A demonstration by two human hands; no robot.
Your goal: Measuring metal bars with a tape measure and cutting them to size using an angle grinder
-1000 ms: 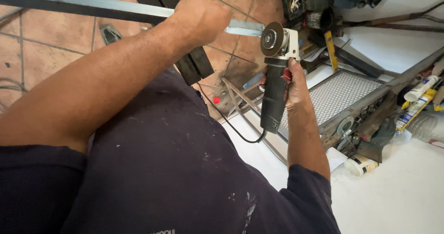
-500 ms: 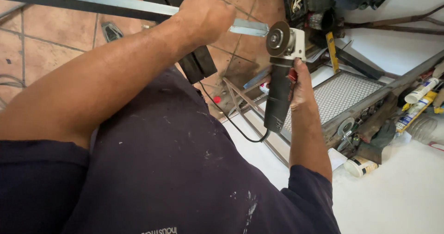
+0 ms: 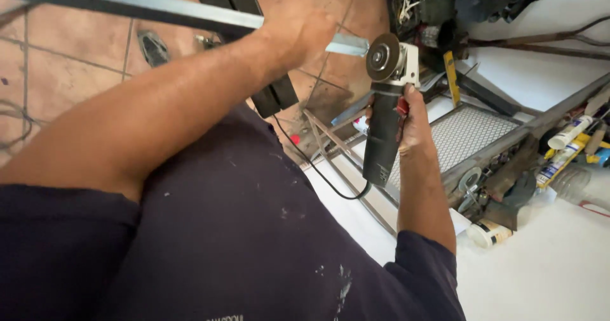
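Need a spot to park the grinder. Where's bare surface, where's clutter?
Bare: white surface at lower right, below the tubes and the mesh frame. Also tiled floor at left under the metal bar. Crowded: the tool pile at top, and the tubes and scrap along the frame's right edge.

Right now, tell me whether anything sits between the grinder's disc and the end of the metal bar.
Nothing visible does. The right hand holds the angle grinder upright, its disc right at the cut end of the metal bar. The left hand grips the bar just behind that end, clear of the disc's face.
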